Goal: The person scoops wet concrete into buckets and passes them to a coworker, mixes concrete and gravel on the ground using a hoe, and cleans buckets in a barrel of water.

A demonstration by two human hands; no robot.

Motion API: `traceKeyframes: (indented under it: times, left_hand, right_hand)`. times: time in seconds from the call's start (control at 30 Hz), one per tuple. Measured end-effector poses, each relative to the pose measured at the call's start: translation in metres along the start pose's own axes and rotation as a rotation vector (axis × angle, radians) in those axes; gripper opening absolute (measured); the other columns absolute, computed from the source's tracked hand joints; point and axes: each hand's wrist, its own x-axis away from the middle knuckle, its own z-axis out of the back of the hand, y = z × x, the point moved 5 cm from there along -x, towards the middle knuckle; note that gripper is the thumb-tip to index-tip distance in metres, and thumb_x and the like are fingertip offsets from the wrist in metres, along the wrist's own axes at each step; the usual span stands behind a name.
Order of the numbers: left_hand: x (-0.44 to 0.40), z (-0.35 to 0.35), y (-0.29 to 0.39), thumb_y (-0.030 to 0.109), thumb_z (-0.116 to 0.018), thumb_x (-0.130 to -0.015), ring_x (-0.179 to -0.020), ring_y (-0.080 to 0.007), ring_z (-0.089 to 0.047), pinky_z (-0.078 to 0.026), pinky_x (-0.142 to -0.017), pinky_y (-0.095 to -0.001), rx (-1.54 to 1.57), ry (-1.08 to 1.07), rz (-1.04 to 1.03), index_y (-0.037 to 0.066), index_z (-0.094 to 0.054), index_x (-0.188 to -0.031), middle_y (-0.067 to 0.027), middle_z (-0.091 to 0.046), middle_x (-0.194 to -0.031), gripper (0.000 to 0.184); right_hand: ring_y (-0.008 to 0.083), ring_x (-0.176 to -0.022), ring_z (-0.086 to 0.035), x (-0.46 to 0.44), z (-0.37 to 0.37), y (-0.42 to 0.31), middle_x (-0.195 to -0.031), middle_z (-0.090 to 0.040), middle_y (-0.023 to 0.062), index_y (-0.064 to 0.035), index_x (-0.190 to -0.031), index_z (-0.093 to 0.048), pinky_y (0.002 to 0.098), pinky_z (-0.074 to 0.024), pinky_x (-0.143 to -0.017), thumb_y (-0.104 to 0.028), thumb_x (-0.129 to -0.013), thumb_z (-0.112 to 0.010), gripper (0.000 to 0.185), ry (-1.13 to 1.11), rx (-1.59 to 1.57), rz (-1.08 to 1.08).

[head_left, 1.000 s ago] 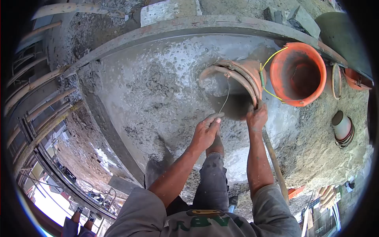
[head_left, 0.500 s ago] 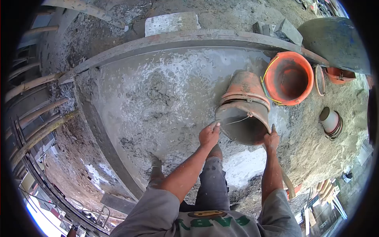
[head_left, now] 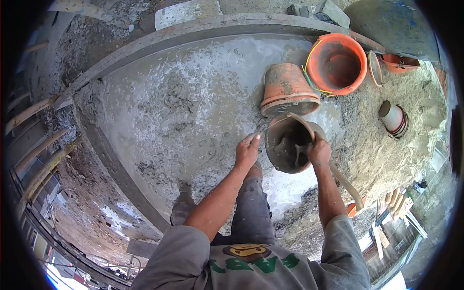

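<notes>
A dirty bucket is tilted with its dark mouth facing me, some grey wet residue inside. My right hand grips its rim on the right side. Left of the bucket, my left hand is closed, thumb against fingers, on the thin wire handle that runs to the rim. Just beyond lie stacked orange buckets on their side, coated in grey. An orange bucket with a yellow handle stands upright behind them to the right.
Wet grey mortar covers the ground, bordered by a long board. A wooden tool handle lies right of my right hand. Further right are a small pot and a sand heap. A large drum stands at the back right.
The held bucket has come apart from the stacked buckets and moved toward me. Its mouth has turned more to face me. The stacked buckets now lie separately beyond it.
</notes>
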Motion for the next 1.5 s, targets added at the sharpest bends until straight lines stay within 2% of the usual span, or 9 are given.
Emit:
traceKeyframes:
  times: [0.13,0.2,0.47,0.63,0.73,0.97,1.03,1.27,1.5]
  left_hand:
    - [-0.012,0.068,-0.080,0.029,-0.053,-0.093,-0.069,-0.0048,-0.042,-0.038,-0.064,-0.0225,0.046,0.213,0.057,0.003,-0.064,-0.103,0.0044,-0.052,-0.076,0.030]
    - [-0.008,0.112,-0.082,0.033,-0.050,-0.094,-0.087,-0.0140,-0.054,-0.043,-0.081,-0.0283,0.148,0.246,0.146,0.000,-0.061,-0.105,-0.0070,-0.063,-0.092,0.036]
    - [0.021,0.228,-0.038,0.041,-0.053,-0.092,-0.059,-0.0039,-0.037,-0.031,-0.055,-0.0221,0.353,0.617,0.140,0.012,-0.059,-0.087,0.0081,-0.039,-0.063,0.029]
    - [-0.016,0.182,0.026,0.045,-0.054,-0.090,-0.060,-0.0076,-0.043,-0.036,-0.058,-0.0244,0.614,0.545,0.043,0.012,-0.058,-0.086,0.0042,-0.047,-0.065,0.034]
    - [-0.079,0.132,0.039,0.048,-0.053,-0.090,-0.061,-0.0088,-0.046,-0.037,-0.060,-0.0252,0.599,0.407,-0.021,0.010,-0.059,-0.085,0.0018,-0.051,-0.067,0.039]
    - [-0.199,0.093,-0.054,0.053,-0.051,-0.089,-0.050,-0.0096,-0.040,-0.034,-0.048,-0.0274,0.604,0.304,0.125,0.009,-0.055,-0.071,0.0023,-0.042,-0.056,0.047]
    - [-0.195,0.102,-0.068,0.054,-0.050,-0.089,-0.046,-0.0093,-0.038,-0.032,-0.047,-0.0269,0.627,0.234,0.140,0.010,-0.052,-0.065,0.0031,-0.039,-0.053,0.049]
    - [-0.150,0.132,-0.138,0.048,-0.051,-0.091,-0.048,-0.0061,-0.029,-0.025,-0.047,-0.0265,0.667,-0.034,0.022,0.015,-0.038,-0.056,0.0069,-0.034,-0.054,0.049]
    - [0.002,0.228,-0.194,0.037,-0.055,-0.090,-0.054,-0.0048,-0.026,-0.019,-0.048,-0.0289,0.823,0.189,0.132,0.015,-0.037,-0.058,0.0085,-0.031,-0.057,0.043]
  right_hand:
    - [0.0441,-0.073,-0.060,0.058,-0.046,-0.106,-0.085,-0.059,0.0289,0.0045,-0.124,-0.041,0.0499,-0.0498,-0.067,-0.009,-0.073,-0.058,0.056,0.068,-0.269,0.224]
    - [0.0436,-0.070,-0.060,0.078,-0.056,-0.155,-0.084,-0.058,0.0278,0.0051,-0.125,-0.041,0.0502,-0.0493,-0.065,-0.008,-0.074,-0.058,0.055,0.108,-0.387,0.286]
    - [0.0410,-0.070,-0.059,0.108,0.028,-0.265,-0.081,-0.056,0.0226,0.0028,-0.111,-0.053,0.0480,-0.0480,-0.060,-0.006,-0.074,-0.059,0.039,0.050,-0.514,0.596]
    - [0.0403,-0.073,-0.059,0.045,0.072,-0.270,-0.080,-0.056,0.0204,-0.0017,-0.102,-0.056,0.0472,-0.0480,-0.061,-0.006,-0.072,-0.059,0.030,0.305,-0.472,0.719]
    - [0.0393,-0.073,-0.059,-0.023,0.048,-0.273,-0.080,-0.057,0.0194,-0.0101,-0.121,-0.053,0.0457,-0.0487,-0.065,-0.002,-0.070,-0.060,0.052,0.397,-0.445,0.699]
    - [0.0423,-0.100,-0.054,-0.146,-0.041,-0.283,-0.111,-0.047,0.0242,-0.0212,-0.135,-0.041,0.0471,-0.0475,-0.083,-0.011,-0.072,-0.059,0.066,0.274,-0.059,0.331]
    - [0.0441,-0.111,-0.047,-0.179,-0.063,-0.257,-0.123,-0.040,0.0289,-0.0231,-0.137,-0.038,0.0459,-0.0448,-0.090,-0.013,-0.072,-0.058,0.070,0.502,-0.102,0.269]
    - [0.0430,-0.096,-0.057,-0.178,-0.150,-0.238,-0.108,-0.060,0.0250,-0.0196,-0.145,-0.022,0.0447,-0.0468,-0.083,0.002,-0.066,-0.048,0.086,0.293,-0.021,0.313]
    - [0.0458,-0.091,-0.057,-0.045,-0.256,-0.269,-0.097,-0.060,0.0298,-0.0145,-0.143,-0.024,0.0451,-0.0467,-0.076,0.006,-0.063,-0.046,0.086,0.078,-0.224,0.484]
